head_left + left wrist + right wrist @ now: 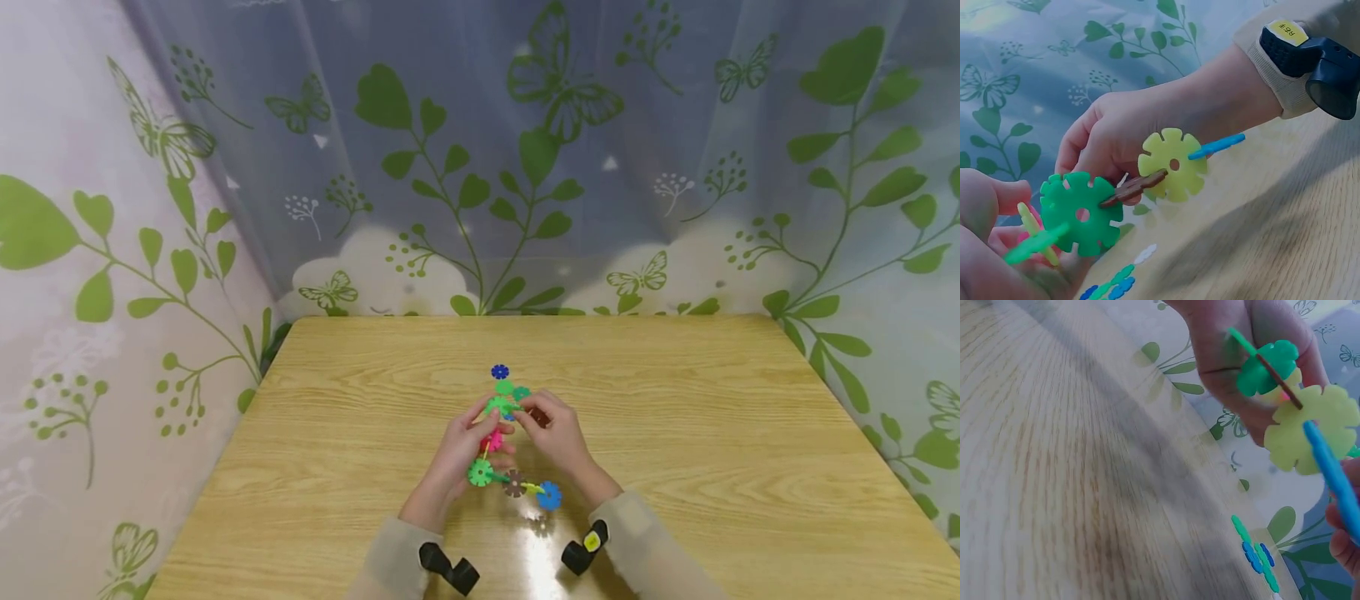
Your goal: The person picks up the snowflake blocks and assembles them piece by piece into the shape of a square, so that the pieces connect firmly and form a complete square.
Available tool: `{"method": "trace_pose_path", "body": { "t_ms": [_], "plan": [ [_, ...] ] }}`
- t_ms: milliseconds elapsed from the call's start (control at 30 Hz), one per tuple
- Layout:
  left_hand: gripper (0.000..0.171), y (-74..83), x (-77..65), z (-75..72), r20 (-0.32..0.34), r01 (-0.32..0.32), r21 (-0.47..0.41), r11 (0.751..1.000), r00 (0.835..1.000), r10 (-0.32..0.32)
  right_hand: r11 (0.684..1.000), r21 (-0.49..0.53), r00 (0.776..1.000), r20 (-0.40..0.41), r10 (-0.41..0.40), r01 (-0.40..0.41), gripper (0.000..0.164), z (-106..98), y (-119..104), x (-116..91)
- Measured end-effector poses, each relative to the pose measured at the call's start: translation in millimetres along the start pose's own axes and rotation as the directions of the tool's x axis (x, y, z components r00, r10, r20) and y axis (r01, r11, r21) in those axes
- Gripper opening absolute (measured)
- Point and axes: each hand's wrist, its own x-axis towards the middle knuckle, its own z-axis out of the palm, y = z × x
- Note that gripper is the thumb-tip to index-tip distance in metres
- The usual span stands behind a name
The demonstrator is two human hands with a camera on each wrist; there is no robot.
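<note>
A chain of slotted plastic snowflake discs hangs from my left hand (459,446), whose thumb and fingers grip a light green disc (497,405) at its upper end. My right hand (557,429) pinches a green disc at the edge of that one, mostly hidden by its fingertips. Down the chain come a pink disc (492,440), a green disc (1079,215), a brown disc (1135,187), a yellow disc (1174,164) and a blue disc (1217,147) at the free end. In the right wrist view the yellow and blue discs hang in front of the hands.
Beyond the hands, loose discs lie on the wood-grain table (337,433): a dark blue disc (499,372), a light green disc (504,387) and a darker green disc (522,392). A leaf-patterned curtain (465,167) stands behind the table's far edge.
</note>
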Motion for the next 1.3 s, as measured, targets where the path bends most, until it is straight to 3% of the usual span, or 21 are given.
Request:
{"method": "trace_pose_path", "body": {
  "t_ms": [200, 467, 733, 1000, 1300],
  "plan": [
    [0.053, 2.7, 0.7, 0.1, -0.012, 0.014, -0.057, 0.998, 1.000, -0.015, 1.000, 0.030, 1.000, 0.010, -0.002, 0.002, 0.007, -0.8, 3.2, 0.2],
    [0.045, 4.4, 1.9, 1.2, -0.007, 0.036, -0.007, 0.999, 0.999, -0.036, 0.994, 0.093, 0.998, 0.034, 0.049, -0.052, 0.007, -2.0, 8.8, -1.6],
    [0.047, 2.2, 3.2, 1.7, -0.003, 0.045, 0.006, 0.999, 0.999, -0.045, 0.992, 0.106, 0.996, 0.070, 0.057, -0.064, 0.010, 6.6, 36.0, -5.6],
    [0.046, -0.3, 3.7, 0.8, 0.009, 0.033, -0.032, 0.999, 0.999, -0.033, 0.999, 0.039, 0.995, 0.099, 0.015, -0.019, 0.007, -3.1, -5.5, -0.9],
    [0.046, -0.6, 2.3, -0.5, -0.028, 0.013, -0.051, 0.999, 1.000, -0.015, 0.999, 0.038, 0.996, 0.094, 0.007, -0.010, 0.007, -2.6, -6.6, -1.3]
  ]
}}
